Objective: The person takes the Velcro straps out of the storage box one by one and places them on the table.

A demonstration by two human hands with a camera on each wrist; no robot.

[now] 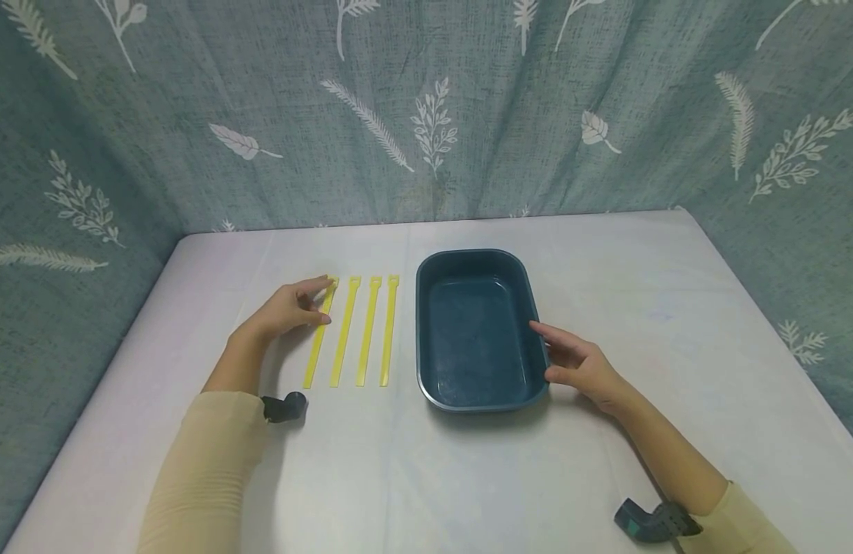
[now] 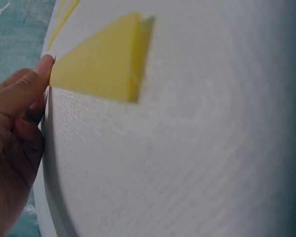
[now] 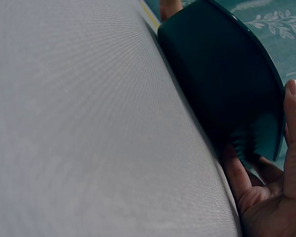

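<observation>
Several thin yellow straps (image 1: 345, 331) lie side by side on the white table, each with a wider slotted head at its far end. My left hand (image 1: 291, 308) is over the leftmost strap (image 1: 315, 350), index fingertip at its head and thumb lower down by its edge. In the left wrist view, that strap (image 2: 103, 64) runs flat from under the thumb tip. To the right of the straps stands a dark blue rectangular tray (image 1: 474, 400) with nothing in it. My right hand (image 1: 585, 369) touches the tray's right side, thumb and fingers spread apart along the outer wall.
A white cloth covers the table (image 1: 398, 477). Green-blue curtains (image 1: 468, 115) with white leaf prints hang behind it and at both sides. Dark wrist-worn devices (image 1: 285, 407) sit on both forearms, close over the table.
</observation>
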